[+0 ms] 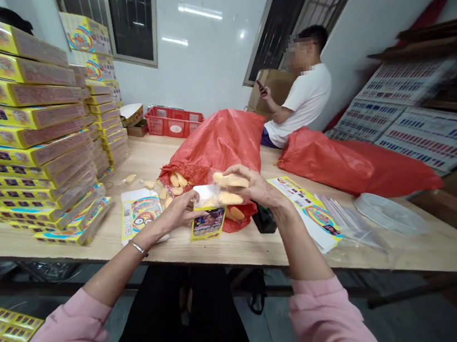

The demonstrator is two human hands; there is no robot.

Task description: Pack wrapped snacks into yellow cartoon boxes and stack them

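This is a small packing workshop: a long wooden surface (247, 252) carries 2 red woven sacks (212, 145) beside tall stacks of yellow printed boxes (15, 120). A red plastic crate (171, 121) and a cardboard carton (272, 87) stand by bare white walls, and large printed sheets (409, 108) lean at the right.

Between the fingers (232, 172) sit two pale yellow pieces (230, 181) and one clear plastic bag (206, 195). Around the fingers lie three printed packets (208, 222); beyond them are two red woven sacks (212, 145), one red plastic crate (173, 121) and one seated person (303, 99).
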